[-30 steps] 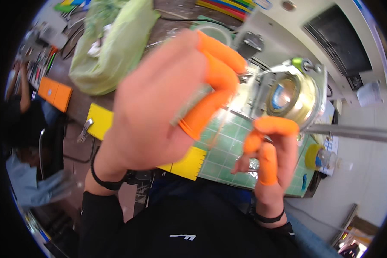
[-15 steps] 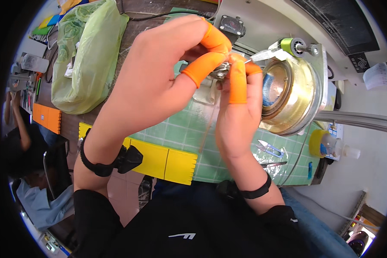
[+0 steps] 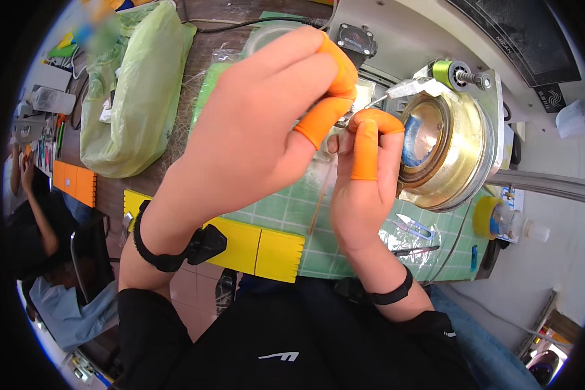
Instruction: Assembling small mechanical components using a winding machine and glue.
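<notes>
My left hand [image 3: 266, 117], in orange finger cots, pinches thumb against fingers beside a small metal fixture, partly hidden behind it. A little nearer and to the right, my right hand [image 3: 364, 188] has its orange-covered thumb and forefinger pressed together. Whatever either pinch holds is too small to make out. Just above the right fingertips, a slim metal arm with a pointed tip [image 3: 400, 90] reaches in from the machine. A brass-coloured round drum [image 3: 465, 149] with a blue patch inside stands right of that hand. Above it sits a spool of green thread [image 3: 443, 73].
Small thread snips [image 3: 415, 226] and dark tweezers [image 3: 416, 250] lie on the green gridded mat [image 3: 331, 263]. Yellow slotted strips [image 3: 257, 250] edge the table. A pale green plastic bag [image 3: 143, 97] stands at left; a yellow-banded bottle [image 3: 494, 218] is at right. Another person sits far left.
My hands have drawn apart: the right fingertips have dropped toward me and away from the left ones. More of the metal tip and fixture shows between them. The whole view has shifted slightly.
</notes>
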### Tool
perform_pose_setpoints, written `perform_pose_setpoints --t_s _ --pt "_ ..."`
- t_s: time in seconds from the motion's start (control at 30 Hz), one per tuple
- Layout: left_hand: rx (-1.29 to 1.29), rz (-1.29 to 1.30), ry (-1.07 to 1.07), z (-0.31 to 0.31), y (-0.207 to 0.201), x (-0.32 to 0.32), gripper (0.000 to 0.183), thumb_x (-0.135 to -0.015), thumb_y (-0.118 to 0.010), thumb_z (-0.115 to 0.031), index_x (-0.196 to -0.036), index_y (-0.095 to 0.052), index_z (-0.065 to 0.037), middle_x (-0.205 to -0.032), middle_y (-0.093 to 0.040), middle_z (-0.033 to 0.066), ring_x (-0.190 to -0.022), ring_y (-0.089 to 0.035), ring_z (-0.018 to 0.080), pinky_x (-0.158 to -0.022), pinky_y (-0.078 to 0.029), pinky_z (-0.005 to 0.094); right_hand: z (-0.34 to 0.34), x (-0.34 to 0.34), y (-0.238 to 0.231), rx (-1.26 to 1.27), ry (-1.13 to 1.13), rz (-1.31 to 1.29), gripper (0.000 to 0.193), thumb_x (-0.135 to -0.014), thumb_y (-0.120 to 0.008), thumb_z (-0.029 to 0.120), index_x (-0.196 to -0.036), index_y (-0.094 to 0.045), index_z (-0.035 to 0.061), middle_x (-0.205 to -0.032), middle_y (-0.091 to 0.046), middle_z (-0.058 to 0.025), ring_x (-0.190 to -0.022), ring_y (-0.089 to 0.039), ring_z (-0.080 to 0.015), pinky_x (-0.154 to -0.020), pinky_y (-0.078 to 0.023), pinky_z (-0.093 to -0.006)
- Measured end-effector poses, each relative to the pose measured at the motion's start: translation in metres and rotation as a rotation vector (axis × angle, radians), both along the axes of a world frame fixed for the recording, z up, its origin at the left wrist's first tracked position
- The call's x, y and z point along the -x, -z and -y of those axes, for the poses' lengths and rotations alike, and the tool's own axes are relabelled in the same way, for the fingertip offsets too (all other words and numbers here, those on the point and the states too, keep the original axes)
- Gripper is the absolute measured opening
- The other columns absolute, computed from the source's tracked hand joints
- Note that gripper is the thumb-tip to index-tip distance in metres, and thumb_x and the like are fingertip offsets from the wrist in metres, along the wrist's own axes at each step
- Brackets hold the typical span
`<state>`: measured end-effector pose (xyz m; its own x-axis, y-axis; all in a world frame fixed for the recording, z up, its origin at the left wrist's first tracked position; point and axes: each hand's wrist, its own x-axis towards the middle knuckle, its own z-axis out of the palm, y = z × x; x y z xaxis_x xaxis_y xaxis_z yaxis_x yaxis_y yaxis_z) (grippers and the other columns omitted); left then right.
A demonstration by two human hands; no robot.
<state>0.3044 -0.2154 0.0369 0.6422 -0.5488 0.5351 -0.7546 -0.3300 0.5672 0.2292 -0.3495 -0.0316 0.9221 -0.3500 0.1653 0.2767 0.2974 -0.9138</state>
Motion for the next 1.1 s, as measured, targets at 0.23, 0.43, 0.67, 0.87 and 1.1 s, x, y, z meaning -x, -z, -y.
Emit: perform_pose_setpoints --t_s 0.23,0.43,0.67,0.87,1.1 --pt "0.090 0.087 -0.004 0.006 0.012 0.006 0.017 -0.079 -0.070 -0.004 -0.093 -0.061 -0.002 -0.104 -0.061 0.0152 -0.087 -0.066 0.0335 -0.067 -0.055 0.0393 0.014 0.005 0.012 0.685 0.212 -0.158 0.029 -0.108 -0.050 0.017 -0.131 -0.053 -0.0006 -0.123 -0.054 -0.0106 -0.108 -0.059 -0.0201 -0.094 -0.047 -0.0325" --pt "-0.111 0.214 -0.019 0.015 0.004 0.007 0.017 -0.076 -0.071 -0.014 -0.079 -0.063 0.001 -0.086 -0.057 0.0126 -0.066 -0.068 0.0287 -0.055 -0.054 0.0385 0.015 0.006 0.013 0.182 0.052 -0.007 0.025 -0.110 -0.046 0.012 -0.133 -0.051 0.0031 -0.125 -0.057 -0.0052 -0.110 -0.057 -0.0133 -0.097 -0.046 -0.0290" --pt "-0.044 0.194 -0.032 0.009 0.012 0.008 0.017 -0.074 -0.073 -0.015 -0.080 -0.072 0.001 -0.085 -0.062 0.0160 -0.066 -0.071 0.0285 -0.056 -0.056 0.0411 0.015 -0.002 0.012 0.348 0.132 -0.005 0.027 -0.105 -0.050 0.004 -0.132 -0.051 0.0021 -0.121 -0.057 -0.0050 -0.109 -0.057 -0.0130 -0.093 -0.047 -0.0279" --pt "0.029 0.195 -0.063 0.001 0.015 0.005 0.012 -0.080 -0.069 -0.010 -0.079 -0.061 0.000 -0.088 -0.057 0.0119 -0.065 -0.067 0.0268 -0.056 -0.055 0.0388 0.018 -0.006 0.012 0.457 0.169 0.008 0.022 -0.104 -0.049 0.002 -0.126 -0.053 0.0017 -0.116 -0.055 -0.0041 -0.102 -0.055 -0.0117 -0.088 -0.046 -0.0256" --pt "0.146 0.288 0.055 -0.013 0.017 0.005 0.017 -0.079 -0.070 -0.009 -0.091 -0.059 -0.004 -0.091 -0.053 0.0077 -0.066 -0.063 0.0252 -0.055 -0.052 0.0378 0.025 -0.006 0.014 0.565 0.192 0.036 0.017 -0.103 -0.049 0.000 -0.120 -0.053 0.0010 -0.109 -0.053 -0.0027 -0.097 -0.053 -0.0119 -0.087 -0.045 -0.0259"
